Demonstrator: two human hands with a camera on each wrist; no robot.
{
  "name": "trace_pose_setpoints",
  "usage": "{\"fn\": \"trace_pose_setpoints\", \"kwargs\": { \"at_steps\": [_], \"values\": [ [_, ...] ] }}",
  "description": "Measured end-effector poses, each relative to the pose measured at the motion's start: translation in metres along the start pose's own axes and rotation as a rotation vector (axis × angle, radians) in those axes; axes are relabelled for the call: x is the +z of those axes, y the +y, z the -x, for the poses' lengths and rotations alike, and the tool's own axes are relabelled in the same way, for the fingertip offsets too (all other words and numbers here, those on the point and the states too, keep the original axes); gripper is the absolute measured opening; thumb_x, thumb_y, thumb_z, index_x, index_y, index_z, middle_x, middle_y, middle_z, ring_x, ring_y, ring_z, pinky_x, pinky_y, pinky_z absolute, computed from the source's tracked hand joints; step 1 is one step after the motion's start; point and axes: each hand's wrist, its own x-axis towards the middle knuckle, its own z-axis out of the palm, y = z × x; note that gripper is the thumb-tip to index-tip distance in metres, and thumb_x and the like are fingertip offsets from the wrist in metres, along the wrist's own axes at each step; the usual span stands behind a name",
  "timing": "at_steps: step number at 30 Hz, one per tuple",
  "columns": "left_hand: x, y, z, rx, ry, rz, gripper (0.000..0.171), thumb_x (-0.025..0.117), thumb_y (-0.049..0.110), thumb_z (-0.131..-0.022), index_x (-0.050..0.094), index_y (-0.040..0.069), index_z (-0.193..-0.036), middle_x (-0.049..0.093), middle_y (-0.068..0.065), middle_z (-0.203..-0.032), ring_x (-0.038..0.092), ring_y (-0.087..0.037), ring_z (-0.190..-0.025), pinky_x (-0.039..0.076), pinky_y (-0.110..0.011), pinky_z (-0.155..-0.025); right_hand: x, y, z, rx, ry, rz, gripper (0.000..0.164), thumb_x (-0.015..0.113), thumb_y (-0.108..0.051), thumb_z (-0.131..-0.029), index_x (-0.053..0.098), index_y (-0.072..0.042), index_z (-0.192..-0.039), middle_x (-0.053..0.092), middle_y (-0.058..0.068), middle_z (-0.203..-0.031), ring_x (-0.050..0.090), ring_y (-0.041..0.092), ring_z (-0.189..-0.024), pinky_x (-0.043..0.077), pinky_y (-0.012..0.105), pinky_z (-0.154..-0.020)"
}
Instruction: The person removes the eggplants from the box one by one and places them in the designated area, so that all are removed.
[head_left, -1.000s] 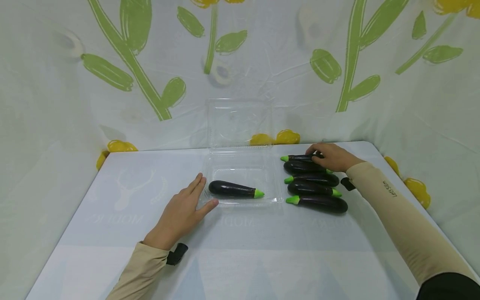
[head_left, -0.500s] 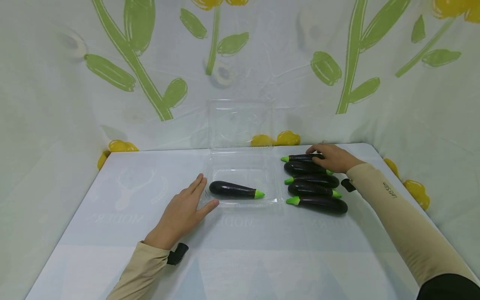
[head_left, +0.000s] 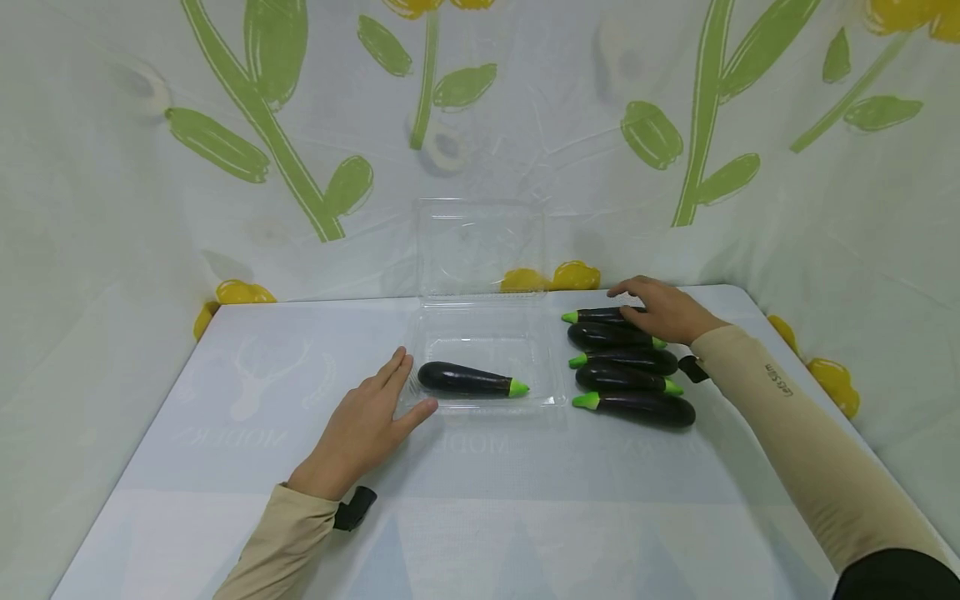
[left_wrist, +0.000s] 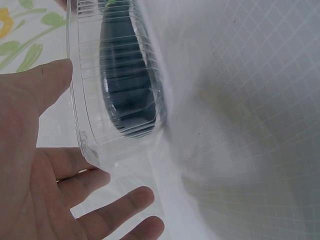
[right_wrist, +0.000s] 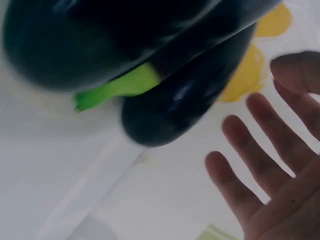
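Observation:
A clear plastic clamshell box point(head_left: 547, 350) stands with its lid raised at the table's middle. One dark eggplant point(head_left: 465, 379) lies inside it, green stem to the right. My left hand point(head_left: 363, 425) is at the box's near left corner, fingers extended; in the left wrist view its thumb point(left_wrist: 55, 82) touches the box rim. Right of the box, several eggplants lie in a column, stems alternating. Over the farthest eggplant point(head_left: 600, 316) is my right hand point(head_left: 663, 312). The right wrist view shows its fingers point(right_wrist: 255, 155) spread and apart from the nearest eggplant point(right_wrist: 175, 105).
The white table point(head_left: 487, 542) has faint printed patterns. A white curtain point(head_left: 570, 125) with green leaves and yellow flowers closes off the back and sides. Close behind the box, its upright lid point(head_left: 480, 246) stands near the curtain. The table's back edge runs just beyond my right hand.
My right hand's fingers have spread a little and shifted slightly up and left at the farthest eggplant. The left hand, the box and the eggplants look unchanged.

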Motion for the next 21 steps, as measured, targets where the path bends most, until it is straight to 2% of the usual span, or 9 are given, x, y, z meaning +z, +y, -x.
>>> {"fn": "trace_pose_setpoints", "kwargs": {
  "at_steps": [5,10,15,21],
  "values": [
    [0.0,-0.001,0.001,0.0,0.004,-0.003,0.085,0.057,0.056,-0.099,0.034,-0.003,-0.155,0.028,-0.017,-0.164,0.045,-0.044,-0.137,0.041,-0.059,-0.107,-0.002,-0.031,-0.005,-0.072,0.131,-0.042,0.036,0.062,-0.01,-0.101,0.059,-0.006,-0.136,0.06,0.014,-0.135,0.058,0.035,-0.122,0.047,0.055,-0.103],
    [0.001,-0.001,0.001,0.004,0.009,-0.001,0.085,0.056,0.057,-0.099,0.034,-0.003,-0.155,0.027,-0.016,-0.164,0.045,-0.043,-0.138,0.04,-0.059,-0.108,0.001,-0.071,-0.01,-0.231,0.185,-0.073,0.035,0.066,-0.012,-0.099,0.061,-0.008,-0.134,0.064,0.009,-0.131,0.062,0.027,-0.117,0.051,0.047,-0.098],
    [0.002,-0.001,0.0,0.001,0.003,0.004,0.085,0.056,0.058,-0.099,0.033,-0.002,-0.156,0.026,-0.016,-0.164,0.043,-0.042,-0.14,0.039,-0.057,-0.11,0.009,-0.115,-0.01,-0.38,0.106,-0.114,0.034,0.067,-0.013,-0.099,0.062,-0.011,-0.133,0.065,0.003,-0.13,0.061,0.02,-0.114,0.053,0.042,-0.094],
    [0.001,0.0,-0.002,-0.007,-0.003,0.003,0.086,0.055,0.059,-0.099,0.033,-0.002,-0.156,0.026,-0.015,-0.165,0.042,-0.042,-0.14,0.038,-0.058,-0.111,0.031,-0.159,-0.012,-0.454,-0.107,-0.167,0.035,0.068,-0.018,-0.099,0.063,-0.014,-0.134,0.065,-0.003,-0.13,0.062,0.018,-0.117,0.053,0.036,-0.098]
  ]
}}
